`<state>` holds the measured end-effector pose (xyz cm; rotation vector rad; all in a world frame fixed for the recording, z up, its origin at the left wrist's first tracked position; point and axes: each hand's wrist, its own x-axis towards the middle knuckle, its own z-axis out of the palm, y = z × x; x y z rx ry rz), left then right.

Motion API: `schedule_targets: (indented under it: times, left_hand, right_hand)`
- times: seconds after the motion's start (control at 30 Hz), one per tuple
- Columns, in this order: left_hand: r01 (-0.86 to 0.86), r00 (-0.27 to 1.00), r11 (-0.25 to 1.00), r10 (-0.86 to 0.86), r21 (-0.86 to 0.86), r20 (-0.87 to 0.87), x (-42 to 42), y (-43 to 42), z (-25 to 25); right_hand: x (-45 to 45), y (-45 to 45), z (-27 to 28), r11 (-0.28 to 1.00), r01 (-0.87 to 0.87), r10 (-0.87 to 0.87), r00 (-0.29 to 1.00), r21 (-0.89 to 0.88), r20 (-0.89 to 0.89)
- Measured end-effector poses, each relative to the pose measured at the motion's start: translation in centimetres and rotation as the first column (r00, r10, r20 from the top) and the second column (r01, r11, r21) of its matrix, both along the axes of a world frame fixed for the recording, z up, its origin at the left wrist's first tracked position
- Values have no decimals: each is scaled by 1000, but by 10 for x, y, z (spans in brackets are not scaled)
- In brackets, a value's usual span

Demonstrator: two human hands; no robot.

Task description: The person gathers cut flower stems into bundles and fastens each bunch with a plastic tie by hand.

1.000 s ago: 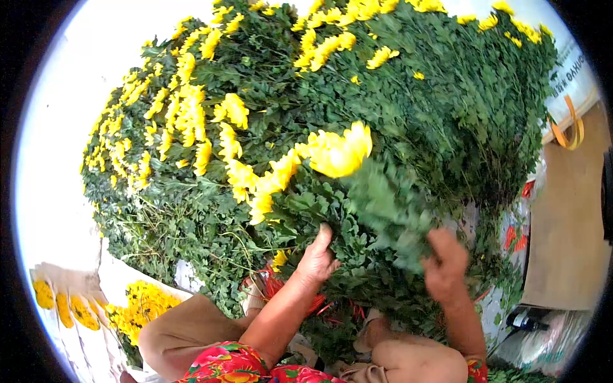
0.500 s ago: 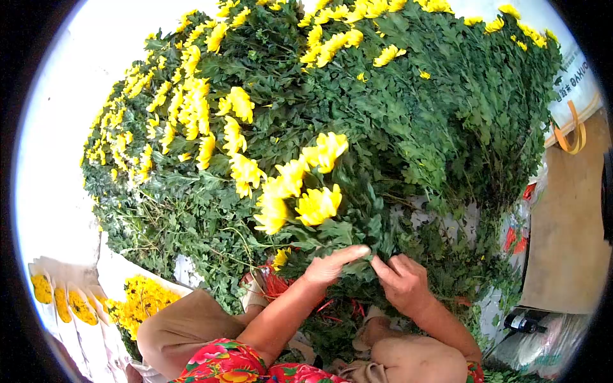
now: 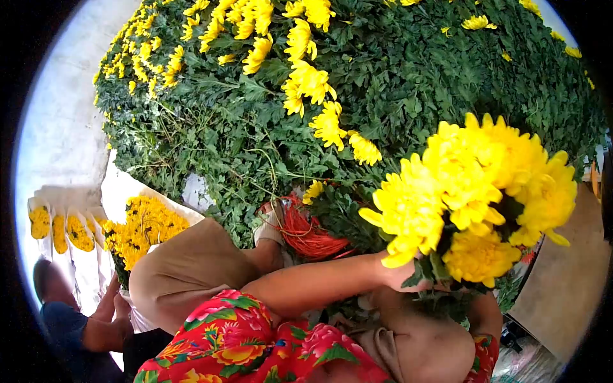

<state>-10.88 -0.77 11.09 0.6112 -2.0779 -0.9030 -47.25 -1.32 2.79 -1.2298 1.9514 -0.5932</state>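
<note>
A bunch of yellow chrysanthemums (image 3: 476, 191) is raised at the right, its large blooms facing up toward me. My left hand (image 3: 403, 276) is closed around the bunch just below the flower heads; leaves cover part of the fingers. Behind the leaves, my right hand is hidden, and only the right forearm (image 3: 486, 314) shows below the blooms. More chrysanthemums (image 3: 310, 82) lie in a big leafy heap (image 3: 408, 83) in front of me. A tangle of red string (image 3: 310, 233) rests by my foot, beside the heap.
At the left, wrapped yellow bunches (image 3: 143, 230) stand in white paper sleeves. Another person (image 3: 76, 325) is at the lower left, an arm near those bunches. A brown board (image 3: 562, 274) lies at the right, with clear plastic (image 3: 527, 360) below it.
The bunch has come up from the heap, closer to me and to the right, its blooms turned upward. My right hand has gone behind it. Another person now shows at lower left.
</note>
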Motion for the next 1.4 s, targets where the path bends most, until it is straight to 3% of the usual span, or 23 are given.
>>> schedule_targets:
  times: [0.13,0.17,0.23,0.33,0.43,0.6,0.73,0.83,0.9,0.93,1.0,1.03,1.07,1.1,1.13,1.17,1.2,1.23,1.27,1.3,1.33,1.37,1.4]
  left_hand:
    - [-23,985,999,31,-46,172,15,-2,9]
    - [5,990,989,-26,147,141,25,-7,19]
    - [92,993,812,-114,577,3,30,-14,35]
    - [170,985,805,-142,569,-94,27,-9,18]
    - [317,938,748,-155,584,-310,20,-2,11]
    - [601,708,626,-128,498,-694,-13,1,24]
    - [704,600,564,-147,432,-786,-14,1,25]
    - [643,707,534,-137,550,-694,7,12,-4]
    - [527,833,510,-149,680,-534,28,19,-28]
    - [469,859,563,-110,681,-501,34,14,-25]
    - [365,872,617,36,697,-488,41,6,-2]
    - [323,851,623,138,712,-507,43,4,18]
    - [324,863,524,176,787,-473,45,2,36]
    - [320,874,417,216,851,-435,48,1,54]
    - [129,937,644,169,754,-305,51,7,35]
    - [214,900,509,229,834,-370,59,8,19]
    - [304,857,359,302,883,-417,63,7,16]
    - [249,837,261,427,933,-343,63,4,37]
    - [203,804,149,539,968,-252,63,3,57]
    - [383,720,115,585,916,-375,65,-3,39]
    - [386,742,147,537,911,-401,70,-7,41]
    - [438,722,169,519,883,-458,70,-8,44]
    - [489,698,189,501,852,-512,68,-6,49]
  right_hand:
    - [0,2,-1,1000,-6,6,1000,25,16]
    - [1,3,0,1000,-6,5,1000,30,18]
    - [1,3,3,999,-8,7,1000,34,16]
    - [1,5,8,999,-8,7,1000,37,14]
    - [0,6,12,999,-11,10,1000,48,13]
    - [3,6,22,999,-27,26,999,45,24]
    - [8,-1,35,999,-48,48,997,2,64]
    - [18,-17,56,993,-82,92,988,-82,123]
    - [28,-36,81,967,-112,157,970,-231,185]
    - [31,-44,99,931,-115,193,960,-347,201]
    - [27,-62,126,853,28,-110,986,-521,-129]
    - [42,-69,160,808,104,-212,970,-580,-122]
    - [53,-75,195,753,171,-305,946,-635,-107]
    - [39,-85,209,682,143,-279,957,-718,-75]
    - [23,-93,220,605,113,-244,969,-789,-49]
    - [10,-99,231,589,123,-259,965,-798,-42]
    - [-4,-103,243,436,-210,-322,872,-875,-370]
    - [-9,-104,255,301,-544,-434,654,-784,-620]
    - [-9,-102,271,303,-540,-445,648,-786,-617]
    - [2,-98,292,379,-615,-373,582,-692,-722]
    - [15,-97,305,443,-680,-292,506,-584,-811]
    - [28,-99,305,360,-754,-290,470,-550,-834]
    - [36,-104,289,329,-757,-196,531,-565,-825]
